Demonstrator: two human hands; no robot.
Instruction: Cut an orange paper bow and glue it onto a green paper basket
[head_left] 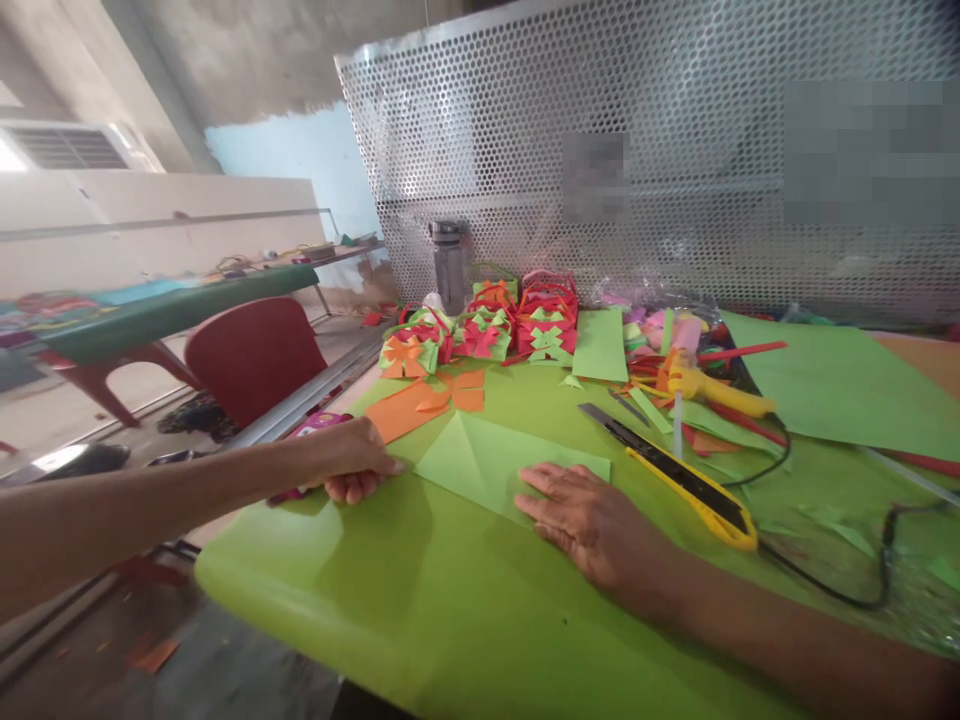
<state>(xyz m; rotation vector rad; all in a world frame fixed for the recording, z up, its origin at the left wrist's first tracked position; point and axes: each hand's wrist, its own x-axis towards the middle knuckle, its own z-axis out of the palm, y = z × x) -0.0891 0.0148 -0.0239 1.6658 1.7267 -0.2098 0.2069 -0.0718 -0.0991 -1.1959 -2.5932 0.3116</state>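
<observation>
**Hands flat on green paper at the craft table**

Mesh first: perforated metal screen [675, 150] fills the back of the view, standing behind the table. Below it we see the table [420, 620], covered w/ a big lime-green sheet that runs to the near edge. To the right lies a darker green sheet [847, 385], overlapping the table cover. Left of the table, a red chair [251, 355] stands just beside the edge, and a second long table [165, 310] sits well apart in the bkgd.

Next, the light-green folded paper [495, 462] lies creased near the table's middle-left, pointed corner toward the left. Our right hand [585, 520] rests palm-down on its right part, fingers spread and flat, gripping nothing. Our left hand [352, 462] sits at the table's left edge, fingertips curled down onto the table cover just beside the paper's left tip; we can't tell if it actually touches the paper.

Behind the paper: orange paper pieces [427, 400], then a row of small red, green and orange paper baskets [487, 325] against the screen, w/ a grey bottle [448, 265] upright beside them.

Right of our right hand, a yellow-and-black utility knife [694, 485] lies diagonal, near but not touching. Further back, a yellow glue gun [716, 390] lies among paper strips, its black cord [832, 590] trailing fwd.
</observation>
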